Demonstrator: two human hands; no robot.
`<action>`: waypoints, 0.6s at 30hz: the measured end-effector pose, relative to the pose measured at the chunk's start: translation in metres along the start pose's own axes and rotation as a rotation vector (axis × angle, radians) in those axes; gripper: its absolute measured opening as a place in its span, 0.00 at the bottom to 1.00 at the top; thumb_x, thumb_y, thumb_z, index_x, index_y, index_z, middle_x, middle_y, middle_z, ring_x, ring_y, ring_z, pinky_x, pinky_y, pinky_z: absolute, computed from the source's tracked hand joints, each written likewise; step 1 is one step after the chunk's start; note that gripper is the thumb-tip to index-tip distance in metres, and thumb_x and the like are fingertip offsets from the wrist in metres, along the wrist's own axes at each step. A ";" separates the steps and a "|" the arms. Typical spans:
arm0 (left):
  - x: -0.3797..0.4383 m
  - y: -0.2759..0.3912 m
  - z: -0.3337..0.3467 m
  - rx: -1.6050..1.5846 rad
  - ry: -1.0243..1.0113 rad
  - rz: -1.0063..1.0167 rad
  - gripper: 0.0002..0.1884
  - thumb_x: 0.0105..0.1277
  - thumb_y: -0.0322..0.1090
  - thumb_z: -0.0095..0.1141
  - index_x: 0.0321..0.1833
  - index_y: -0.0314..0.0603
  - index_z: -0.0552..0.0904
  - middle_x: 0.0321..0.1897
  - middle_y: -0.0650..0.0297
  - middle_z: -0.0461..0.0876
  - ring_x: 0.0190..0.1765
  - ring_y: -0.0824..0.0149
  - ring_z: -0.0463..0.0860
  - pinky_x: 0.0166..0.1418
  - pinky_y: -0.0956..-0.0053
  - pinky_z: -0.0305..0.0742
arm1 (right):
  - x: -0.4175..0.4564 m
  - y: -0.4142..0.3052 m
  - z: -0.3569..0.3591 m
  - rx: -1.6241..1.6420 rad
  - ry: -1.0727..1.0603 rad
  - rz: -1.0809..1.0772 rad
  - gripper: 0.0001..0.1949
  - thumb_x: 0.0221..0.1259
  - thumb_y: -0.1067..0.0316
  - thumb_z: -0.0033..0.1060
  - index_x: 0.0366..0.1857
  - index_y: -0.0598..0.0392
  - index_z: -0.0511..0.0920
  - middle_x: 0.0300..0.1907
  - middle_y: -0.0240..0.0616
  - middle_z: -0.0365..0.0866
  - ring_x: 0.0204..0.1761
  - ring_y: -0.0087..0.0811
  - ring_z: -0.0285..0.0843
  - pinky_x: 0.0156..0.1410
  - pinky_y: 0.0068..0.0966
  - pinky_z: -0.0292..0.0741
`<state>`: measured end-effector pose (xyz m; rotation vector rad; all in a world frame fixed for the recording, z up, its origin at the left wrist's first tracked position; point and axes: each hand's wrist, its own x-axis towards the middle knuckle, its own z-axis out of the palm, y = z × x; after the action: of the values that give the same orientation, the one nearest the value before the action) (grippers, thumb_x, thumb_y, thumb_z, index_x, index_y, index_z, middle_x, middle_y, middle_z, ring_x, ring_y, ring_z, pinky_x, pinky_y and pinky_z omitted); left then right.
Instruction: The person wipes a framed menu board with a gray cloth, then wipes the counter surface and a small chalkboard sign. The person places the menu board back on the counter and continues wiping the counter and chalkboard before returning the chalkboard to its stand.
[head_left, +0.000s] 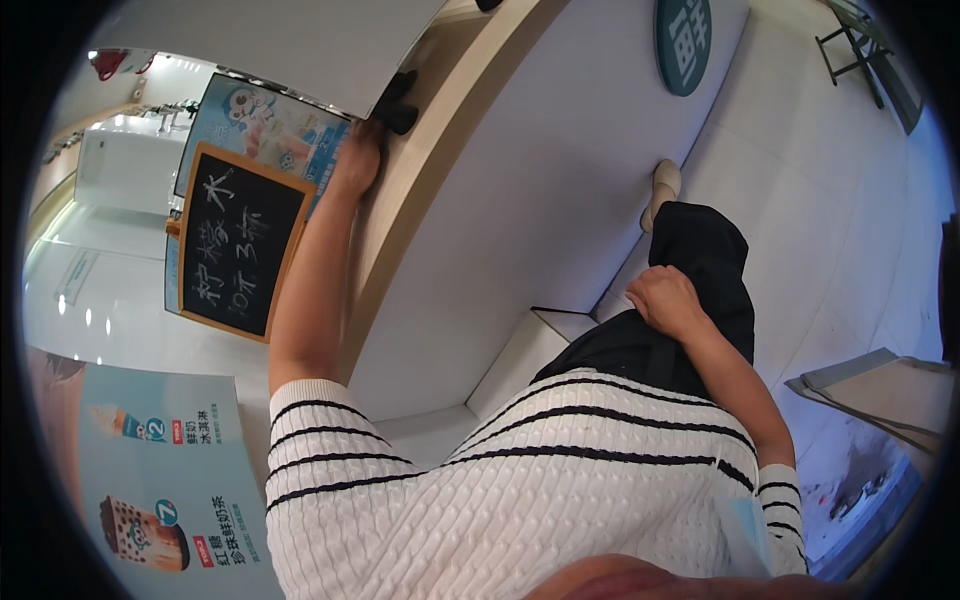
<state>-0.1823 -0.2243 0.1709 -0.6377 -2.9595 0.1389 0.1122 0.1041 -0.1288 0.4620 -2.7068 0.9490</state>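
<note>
My left hand (360, 161) reaches over a wood-topped counter (409, 195), its fingers partly hidden in shadow by the lower corner of a pale grey panel (262, 45). Black feet (397, 105) stand right beside those fingers, and a blue illustrated poster (259, 124) is close by. What the fingers touch or hold cannot be made out. Along my left forearm leans a small wood-framed chalkboard (241, 240) with handwriting. My right hand (664, 300) lies against my black trousers (701, 240), fingers loosely curled, with nothing visible in it.
The counter's white front (510, 195) carries a round green sign (682, 45). A menu poster (161, 465) with drink pictures is at the lower left. On the right are a folding chair (862, 60), a beige canvas-like piece (877, 390) and the tiled floor (802, 195).
</note>
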 end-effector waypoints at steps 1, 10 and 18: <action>-0.025 0.017 -0.001 -0.366 0.155 -0.048 0.24 0.75 0.40 0.40 0.70 0.35 0.69 0.72 0.45 0.64 0.77 0.51 0.58 0.76 0.65 0.55 | 0.001 -0.001 0.000 0.011 0.006 -0.006 0.06 0.59 0.63 0.62 0.31 0.52 0.85 0.31 0.38 0.82 0.40 0.40 0.80 0.49 0.35 0.72; -0.161 0.077 -0.041 -0.502 0.027 -0.194 0.26 0.78 0.43 0.40 0.76 0.42 0.61 0.76 0.50 0.57 0.79 0.53 0.53 0.80 0.67 0.46 | 0.008 -0.007 -0.009 0.191 0.028 0.034 0.05 0.58 0.67 0.64 0.35 0.52 0.85 0.34 0.40 0.84 0.42 0.42 0.81 0.48 0.37 0.75; -0.245 0.079 -0.047 -0.405 0.100 -0.274 0.24 0.78 0.43 0.42 0.75 0.50 0.65 0.76 0.55 0.60 0.78 0.55 0.57 0.79 0.66 0.50 | 0.130 -0.101 -0.116 0.173 0.331 -0.421 0.14 0.59 0.67 0.65 0.49 0.52 0.81 0.53 0.44 0.80 0.52 0.46 0.79 0.56 0.37 0.76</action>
<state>0.0771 -0.2514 0.1868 -0.2556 -2.9550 -0.5093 0.0428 0.0753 0.0577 0.7919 -2.1279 1.0313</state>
